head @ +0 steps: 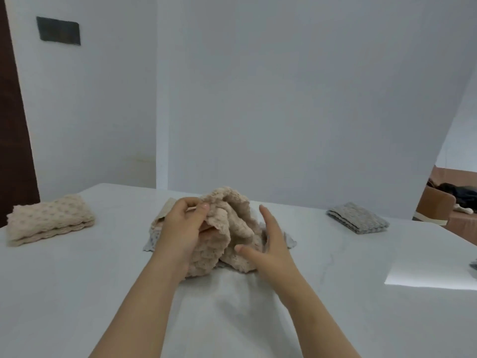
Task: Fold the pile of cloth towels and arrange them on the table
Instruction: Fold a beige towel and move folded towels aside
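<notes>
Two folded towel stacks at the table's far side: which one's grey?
The stack at far right; the stack at far left is beige.

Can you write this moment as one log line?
left hand grips beige towel | right hand open beside it | folded beige stack far left | folded grey stack far right

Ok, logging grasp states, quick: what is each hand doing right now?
Left hand: closed, gripping the beige towel.
Right hand: open, fingers straight, at the towel's side, holding nothing.
</notes>
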Demonstrator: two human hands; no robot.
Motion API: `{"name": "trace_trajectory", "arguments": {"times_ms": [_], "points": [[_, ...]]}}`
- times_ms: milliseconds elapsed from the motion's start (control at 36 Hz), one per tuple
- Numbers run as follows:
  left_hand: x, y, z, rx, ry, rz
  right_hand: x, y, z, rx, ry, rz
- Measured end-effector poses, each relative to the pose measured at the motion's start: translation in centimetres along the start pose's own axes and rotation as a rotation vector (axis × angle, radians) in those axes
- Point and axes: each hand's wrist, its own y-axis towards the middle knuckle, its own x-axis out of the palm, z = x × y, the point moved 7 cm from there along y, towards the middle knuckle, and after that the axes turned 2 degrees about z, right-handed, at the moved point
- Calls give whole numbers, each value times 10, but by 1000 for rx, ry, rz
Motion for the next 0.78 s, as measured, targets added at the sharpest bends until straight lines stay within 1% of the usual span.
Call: {"name": "trace_trajectory", "arguments": {"times_ms": [83,139,194,250,278,333,361,389,417,444,472,500,528,667,778], "points": [[11,-7,2,41,172,-144,18,-3,7,-25,79,-82],[21,-13,1,34,221,-274,22,-2,8,-21,76,-85],[30,-17,1,43,220,-366,16,1,9,-7,61,8],[28,-12,-3,141,323,-349,4,4,16,65,103,128],[24,-8,-4,226,436,-306,-1,6,22,116,167,171],[15,1,-11,400,758,-233,-8,8,30,197,326,216],[14,4,-20,421,951,-247,-11,9,33,219,387,230],[10,8,-35,387,1148,-279,-14,9,34,234,434,239],[4,12,-53,293,1341,-310,-16,9,34,250,481,244],[-2,15,-68,188,1489,-342,-18,9,34,263,540,244],[-5,16,-78,114,1570,-370,-20,10,34,274,603,241],[-7,16,-84,79,1595,-376,-21,10,33,281,662,233],[-7,16,-86,72,1567,-349,-22,10,32,288,707,230],[-30,29,-79,40,1314,-24,-27,10,26,275,917,217],[-37,34,-74,-35,1135,32,-31,11,15,237,1035,209]]}}
